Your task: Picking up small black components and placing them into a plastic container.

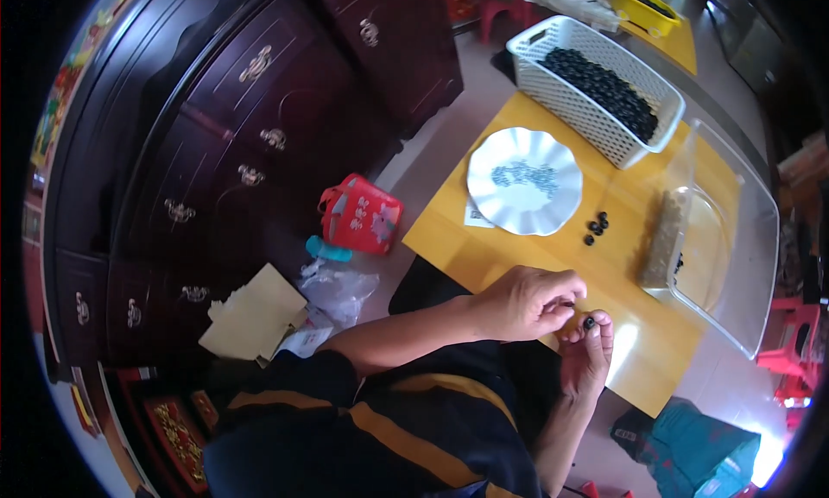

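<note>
My left hand (525,303) reaches across from the left, fingers pinched together over the table's near edge. Whatever sits between its thumb and fingertips is too small and hidden to name. Just beside it, my right hand (589,351) is closed on a small black round piece (589,323) held at its fingertips. Several similar loose black pieces (596,228) lie on the yellow table (484,248) beyond my hands. To their left is a white scalloped plate (566,187) with many tiny clear, greenish pieces (524,179) in its middle.
A white perforated basket (570,110) full of black pieces stands at the table's far end. At right is a clear plastic bin (751,317) with small pieces inside. A red bag (367,217), cardboard (255,315) and dark cabinets (285,92) are at left; a teal bag (704,450) is at lower right.
</note>
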`<state>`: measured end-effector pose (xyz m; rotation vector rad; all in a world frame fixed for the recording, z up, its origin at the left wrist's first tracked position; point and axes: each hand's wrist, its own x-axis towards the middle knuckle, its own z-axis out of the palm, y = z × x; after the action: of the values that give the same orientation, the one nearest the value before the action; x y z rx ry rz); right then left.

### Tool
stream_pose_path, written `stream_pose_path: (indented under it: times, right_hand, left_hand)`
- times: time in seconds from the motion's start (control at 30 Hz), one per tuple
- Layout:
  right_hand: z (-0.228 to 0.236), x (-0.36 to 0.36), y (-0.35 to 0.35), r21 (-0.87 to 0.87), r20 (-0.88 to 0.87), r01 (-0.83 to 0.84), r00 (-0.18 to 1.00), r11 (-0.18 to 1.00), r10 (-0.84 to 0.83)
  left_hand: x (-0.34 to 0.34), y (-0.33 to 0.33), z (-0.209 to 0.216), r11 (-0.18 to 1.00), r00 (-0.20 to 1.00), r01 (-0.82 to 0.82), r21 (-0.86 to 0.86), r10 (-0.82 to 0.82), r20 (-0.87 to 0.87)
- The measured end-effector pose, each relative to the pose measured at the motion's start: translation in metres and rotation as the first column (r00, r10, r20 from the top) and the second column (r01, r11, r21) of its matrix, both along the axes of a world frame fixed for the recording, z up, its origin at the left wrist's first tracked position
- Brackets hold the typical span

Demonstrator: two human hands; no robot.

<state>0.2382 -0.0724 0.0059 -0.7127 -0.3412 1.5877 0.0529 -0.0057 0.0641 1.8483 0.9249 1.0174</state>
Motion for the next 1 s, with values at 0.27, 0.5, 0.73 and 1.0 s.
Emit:
stream_pose_path:
  times: [0.27,0.5,0.73,1.0]
  right_hand:
    - [0.008,-0.019,0.006,0.077,0.061,-0.050,0.997,0.996,0.045]
    - [0.002,-0.023,0.007,0.070,0.106,-0.115,0.989,0.991,0.107]
    - [0.008,-0.043,0.011,0.050,0.193,-0.162,0.970,0.986,0.149]
    - [0.000,-0.052,0.013,0.036,0.187,-0.241,0.955,0.970,0.231]
  left_hand:
    - [-0.011,-0.002,-0.005,0.960,0.995,-0.011,0.278,-0.016,0.095]
    - [-0.029,-0.003,-0.012,0.962,0.996,-0.008,0.273,-0.015,0.085]
    - [-0.052,-0.006,-0.016,0.955,0.995,-0.049,0.293,0.022,0.093]
    - [-0.067,-0.009,-0.016,0.943,0.982,-0.120,0.310,0.068,0.173]
